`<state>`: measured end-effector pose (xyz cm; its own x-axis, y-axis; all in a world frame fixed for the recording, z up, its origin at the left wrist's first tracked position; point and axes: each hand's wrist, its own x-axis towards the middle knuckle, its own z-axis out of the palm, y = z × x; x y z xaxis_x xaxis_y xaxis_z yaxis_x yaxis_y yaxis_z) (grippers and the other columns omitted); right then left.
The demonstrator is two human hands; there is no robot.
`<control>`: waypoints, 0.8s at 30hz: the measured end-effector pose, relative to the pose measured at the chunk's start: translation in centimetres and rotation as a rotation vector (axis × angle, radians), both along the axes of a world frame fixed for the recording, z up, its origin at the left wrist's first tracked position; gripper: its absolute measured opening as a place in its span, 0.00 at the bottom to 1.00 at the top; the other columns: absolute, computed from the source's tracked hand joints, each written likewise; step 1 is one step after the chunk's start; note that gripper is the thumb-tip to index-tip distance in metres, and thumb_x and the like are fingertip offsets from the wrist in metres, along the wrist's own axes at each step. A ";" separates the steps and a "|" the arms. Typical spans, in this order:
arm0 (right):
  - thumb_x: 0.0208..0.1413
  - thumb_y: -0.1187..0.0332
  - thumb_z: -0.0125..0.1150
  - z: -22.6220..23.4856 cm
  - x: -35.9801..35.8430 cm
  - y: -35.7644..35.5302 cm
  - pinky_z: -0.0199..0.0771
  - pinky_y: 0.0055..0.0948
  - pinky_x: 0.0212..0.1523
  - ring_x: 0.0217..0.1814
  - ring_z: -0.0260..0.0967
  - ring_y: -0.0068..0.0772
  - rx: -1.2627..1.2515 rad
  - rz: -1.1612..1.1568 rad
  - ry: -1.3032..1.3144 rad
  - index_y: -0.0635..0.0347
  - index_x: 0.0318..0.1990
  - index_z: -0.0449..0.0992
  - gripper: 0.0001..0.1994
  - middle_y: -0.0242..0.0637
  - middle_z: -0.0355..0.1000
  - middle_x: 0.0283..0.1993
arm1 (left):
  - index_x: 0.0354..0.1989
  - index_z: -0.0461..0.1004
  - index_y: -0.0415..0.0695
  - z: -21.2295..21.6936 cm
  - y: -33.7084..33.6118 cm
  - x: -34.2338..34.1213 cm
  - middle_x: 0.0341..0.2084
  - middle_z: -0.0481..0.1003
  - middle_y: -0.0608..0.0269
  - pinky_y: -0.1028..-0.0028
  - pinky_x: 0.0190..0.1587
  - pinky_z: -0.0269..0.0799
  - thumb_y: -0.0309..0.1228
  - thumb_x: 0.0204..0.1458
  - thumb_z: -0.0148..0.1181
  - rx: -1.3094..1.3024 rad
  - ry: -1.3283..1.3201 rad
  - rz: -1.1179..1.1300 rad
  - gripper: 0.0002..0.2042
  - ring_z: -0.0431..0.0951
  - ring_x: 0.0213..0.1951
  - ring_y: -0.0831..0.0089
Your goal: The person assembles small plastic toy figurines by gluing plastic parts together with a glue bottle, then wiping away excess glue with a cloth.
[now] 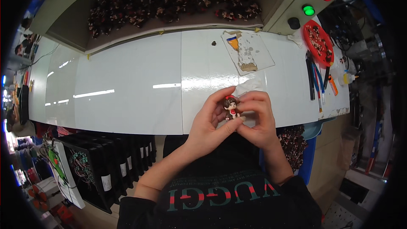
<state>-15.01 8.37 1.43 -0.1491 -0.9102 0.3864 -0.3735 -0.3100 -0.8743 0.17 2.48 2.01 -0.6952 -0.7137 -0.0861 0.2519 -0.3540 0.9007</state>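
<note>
A small doll figurine [231, 107] with brown hair, a pale face and red on its head and body is held upright over the table's near edge. My left hand [210, 118] curls round its left side, thumb at the base. From the other side, my right hand [257, 116] pinches it, with the fingertips near its head and the thumb low down. Both hands are closed on it. White crumpled tissue [249, 86] lies just beyond my fingers.
Many dark figurine pieces [169, 0] fill the shelf opening behind the white table [127, 101]. A stained board [259, 55] lies at the back. At right are a red tray [318, 44] of small parts, pens and brushes [316, 78]. Below stands a blue bin [308, 154]; black crates [101, 165] sit lower left.
</note>
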 end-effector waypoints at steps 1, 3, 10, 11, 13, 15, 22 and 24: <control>0.38 0.81 0.64 0.0 0.0 0.1 0.66 0.30 0.47 0.47 0.64 0.36 -0.003 0.013 0.003 0.56 0.40 0.72 0.18 0.38 0.64 0.45 | 0.63 0.51 0.40 0.2 0.1 -0.1 0.50 0.63 0.57 0.73 0.55 0.65 0.24 0.52 0.58 -0.044 -0.013 -0.006 0.31 0.66 0.53 0.73; 0.37 0.82 0.63 -0.1 -0.2 0.2 0.67 0.29 0.44 0.44 0.64 0.34 -0.056 0.022 -0.028 0.57 0.36 0.72 0.16 0.37 0.65 0.43 | 0.61 0.54 0.39 0.7 0.3 -0.2 0.49 0.64 0.57 0.73 0.55 0.65 0.24 0.50 0.61 0.012 0.022 0.043 0.30 0.66 0.53 0.74; 0.36 0.84 0.63 -1.3 0.3 -0.1 0.66 0.28 0.41 0.39 0.64 0.34 -0.086 0.024 0.000 0.58 0.33 0.72 0.14 0.34 0.67 0.36 | 0.63 0.50 0.40 -0.7 0.1 0.8 0.54 0.62 0.53 0.72 0.56 0.64 0.21 0.51 0.58 -0.044 0.072 0.017 0.31 0.66 0.54 0.72; 0.36 0.84 0.64 -1.3 0.2 -0.1 0.66 0.28 0.40 0.39 0.65 0.33 -0.097 0.020 0.006 0.58 0.33 0.72 0.14 0.34 0.68 0.35 | 0.64 0.49 0.40 -0.7 0.1 0.7 0.55 0.61 0.52 0.72 0.57 0.63 0.21 0.52 0.56 -0.031 0.083 0.014 0.31 0.66 0.54 0.71; 0.36 0.83 0.65 -1.2 0.1 -0.1 0.66 0.28 0.40 0.38 0.65 0.33 -0.107 0.006 0.011 0.58 0.33 0.72 0.15 0.34 0.68 0.34 | 0.64 0.49 0.39 -0.5 0.0 0.5 0.56 0.61 0.49 0.72 0.57 0.63 0.19 0.52 0.53 -0.001 0.079 0.005 0.31 0.66 0.55 0.70; 0.38 0.83 0.67 -1.1 -0.1 -0.1 0.66 0.28 0.40 0.37 0.65 0.32 -0.118 -0.028 -0.037 0.57 0.33 0.71 0.15 0.32 0.70 0.33 | 0.64 0.48 0.39 -0.3 0.0 0.2 0.56 0.60 0.47 0.72 0.57 0.63 0.17 0.52 0.50 0.027 0.073 -0.003 0.30 0.66 0.55 0.68; 0.39 0.81 0.67 -1.8 -1.3 0.5 0.67 0.28 0.41 0.38 0.67 0.32 -0.103 -0.044 -0.144 0.58 0.34 0.70 0.15 0.32 0.71 0.34 | 0.63 0.49 0.38 -0.3 0.2 -0.8 0.55 0.62 0.46 0.73 0.56 0.66 0.16 0.51 0.52 0.124 0.063 -0.019 0.30 0.67 0.55 0.67; 0.40 0.81 0.67 -1.7 -1.5 0.4 0.67 0.28 0.43 0.39 0.68 0.31 -0.101 -0.028 -0.187 0.57 0.35 0.70 0.15 0.33 0.72 0.35 | 0.63 0.49 0.38 -0.3 0.2 -1.1 0.55 0.62 0.46 0.73 0.56 0.66 0.16 0.51 0.52 0.116 0.063 -0.023 0.30 0.67 0.55 0.67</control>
